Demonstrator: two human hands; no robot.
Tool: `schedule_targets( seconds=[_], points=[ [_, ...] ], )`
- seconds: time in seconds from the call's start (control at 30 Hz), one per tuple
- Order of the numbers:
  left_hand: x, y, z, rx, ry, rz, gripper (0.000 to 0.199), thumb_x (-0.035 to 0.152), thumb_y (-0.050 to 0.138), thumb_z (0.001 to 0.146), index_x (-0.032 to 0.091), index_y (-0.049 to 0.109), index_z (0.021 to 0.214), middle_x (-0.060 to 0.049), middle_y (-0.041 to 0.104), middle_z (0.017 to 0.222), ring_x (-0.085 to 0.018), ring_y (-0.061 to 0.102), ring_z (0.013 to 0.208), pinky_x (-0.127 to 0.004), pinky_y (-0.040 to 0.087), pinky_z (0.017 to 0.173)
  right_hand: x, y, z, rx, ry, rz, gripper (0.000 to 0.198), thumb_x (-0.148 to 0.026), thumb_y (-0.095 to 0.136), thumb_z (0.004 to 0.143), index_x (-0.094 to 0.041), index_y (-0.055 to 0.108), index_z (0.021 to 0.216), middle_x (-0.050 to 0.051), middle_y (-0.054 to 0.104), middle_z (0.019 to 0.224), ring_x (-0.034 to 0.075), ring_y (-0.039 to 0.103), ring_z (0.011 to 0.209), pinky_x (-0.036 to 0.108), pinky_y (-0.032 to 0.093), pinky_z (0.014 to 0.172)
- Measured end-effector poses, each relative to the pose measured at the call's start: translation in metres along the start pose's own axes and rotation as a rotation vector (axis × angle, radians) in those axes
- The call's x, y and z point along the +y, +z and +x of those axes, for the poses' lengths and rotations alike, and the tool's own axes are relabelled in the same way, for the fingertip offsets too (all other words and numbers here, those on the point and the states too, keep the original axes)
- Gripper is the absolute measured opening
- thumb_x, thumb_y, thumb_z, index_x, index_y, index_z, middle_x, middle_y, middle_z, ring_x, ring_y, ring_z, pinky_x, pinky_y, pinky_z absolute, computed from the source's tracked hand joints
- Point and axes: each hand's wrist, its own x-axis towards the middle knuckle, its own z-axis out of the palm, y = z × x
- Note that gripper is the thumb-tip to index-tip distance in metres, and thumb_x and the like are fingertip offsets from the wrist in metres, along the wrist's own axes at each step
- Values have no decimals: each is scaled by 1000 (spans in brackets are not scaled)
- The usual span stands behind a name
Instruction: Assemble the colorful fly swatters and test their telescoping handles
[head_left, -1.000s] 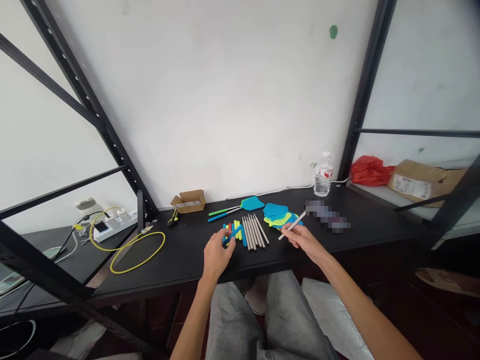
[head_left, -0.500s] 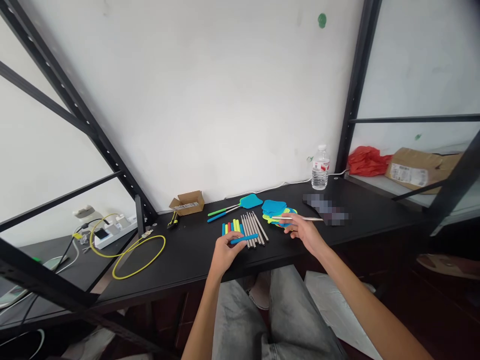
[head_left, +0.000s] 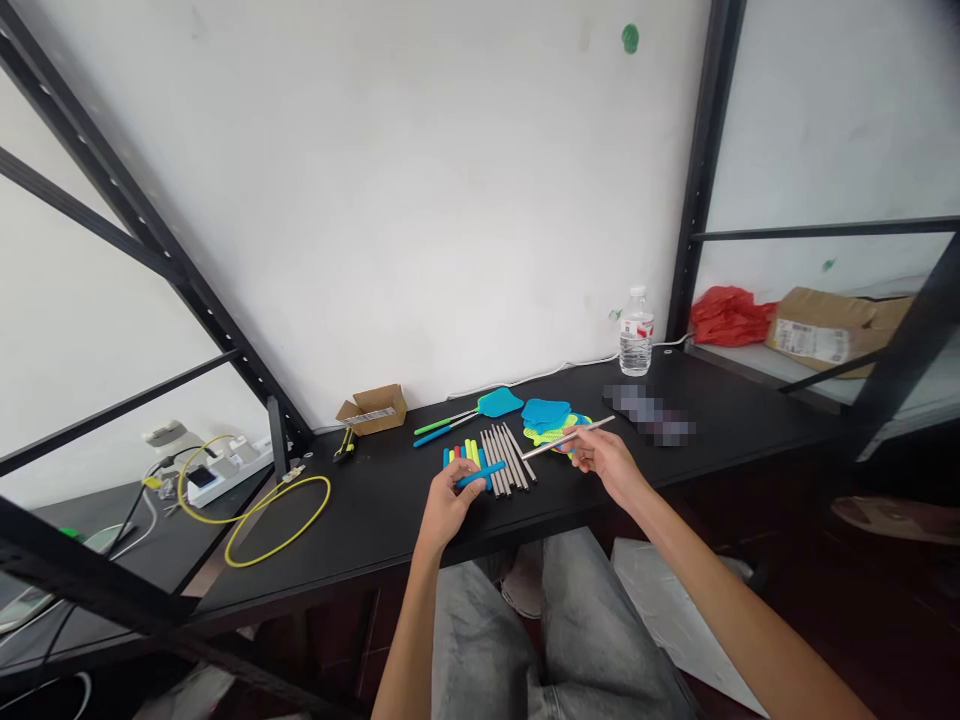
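Note:
Between the fingers of my left hand [head_left: 448,502] is a blue handle grip [head_left: 484,474], tilted up to the right. My right hand [head_left: 606,464] pinches a silver metal rod [head_left: 551,445], whose left end points down toward the grip, a short gap apart. Below and between the hands lies a row of silver rods [head_left: 504,462] on the black table. Left of them are coloured grips [head_left: 470,450] in blue, yellow and red, partly behind my left hand. Blue and yellow fly swatter heads [head_left: 547,414] are piled behind my right hand. Two assembled fly swatters [head_left: 499,403] lie farther back.
A small open cardboard box [head_left: 375,410] stands at the back left, with a yellow cable [head_left: 328,500] looped nearer. A water bottle [head_left: 636,335] stands at the back right, near a blurred-out object [head_left: 646,413]. Black shelf posts [head_left: 701,170] flank the table [head_left: 375,530].
My right hand has tilted the rod from nearly level, and its left end has swung down and left toward the blue grip. My left hand has stayed nearly in place.

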Motion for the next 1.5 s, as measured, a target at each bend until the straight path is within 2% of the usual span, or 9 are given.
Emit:
schedule_targets(
  seconds=[0.13, 0.33, 0.7, 1.3, 1.4, 1.5],
  points=[
    [0, 0, 0, 24, -8, -11, 32, 50, 63, 83, 19, 61, 90, -4, 66, 81, -19, 60, 76, -27, 44, 69, 3, 7, -3, -35, 14, 72, 32, -45, 65, 82, -15, 73, 92, 11, 74, 82, 16, 61, 60, 24, 38, 50],
    [-2, 2, 0, 51, -14, -88, 34, 50, 67, 79, 18, 63, 91, -3, 65, 77, -15, 56, 65, -25, 42, 61, 11, 22, -6, -69, 28, 44, 29, -42, 67, 79, -15, 74, 90, 12, 75, 82, 15, 62, 58, 23, 37, 48],
    [-7, 0, 1, 2, -29, -164, 29, 44, 67, 81, 17, 64, 92, -2, 62, 77, -12, 49, 61, -22, 37, 56, 14, 19, -2, -63, 10, 85, 26, -38, 67, 81, -14, 74, 88, 11, 74, 79, 14, 60, 57, 24, 38, 48],
    [2, -1, -2, 10, -24, -61, 33, 47, 60, 85, 16, 70, 84, -4, 66, 76, -12, 49, 58, -22, 35, 53, 13, 21, -5, -89, 15, 7, 33, -46, 67, 82, -15, 74, 92, 11, 73, 80, 14, 59, 59, 25, 38, 49],
    [4, -2, -3, 20, -29, -12, 39, 50, 55, 88, 16, 69, 74, -3, 61, 67, -11, 44, 54, -22, 32, 53, 15, 20, -5, -125, 15, -36, 36, -48, 66, 83, -15, 74, 94, 10, 73, 81, 14, 58, 59, 24, 37, 49],
    [4, -2, -4, 49, -49, -13, 46, 53, 52, 89, 15, 66, 67, 1, 46, 54, -10, 38, 50, -23, 28, 51, 17, 20, -5, -156, 4, -81, 37, -49, 67, 82, -15, 74, 95, 9, 71, 79, 13, 57, 59, 24, 36, 49]
  ],
)
